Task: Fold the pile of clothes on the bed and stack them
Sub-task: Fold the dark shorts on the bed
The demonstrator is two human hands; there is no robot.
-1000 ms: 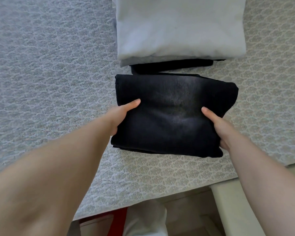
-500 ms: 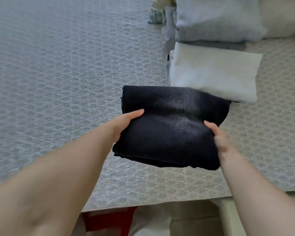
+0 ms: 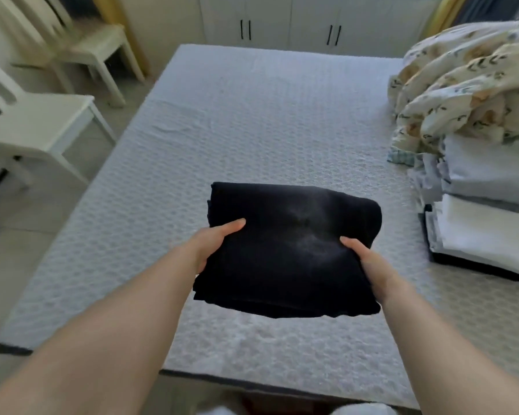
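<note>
— Hands: how many on it?
— Two. I see my left hand and right hand each gripping one folded black garment, thumbs on top, above the bed.
— Anything else?
— One stack of folded clothes at three o'clock, one floral duvet at two, two white chairs at ten.

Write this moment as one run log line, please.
phase: carry | both hands grip folded black garment | left hand | right hand | stack at right
</note>
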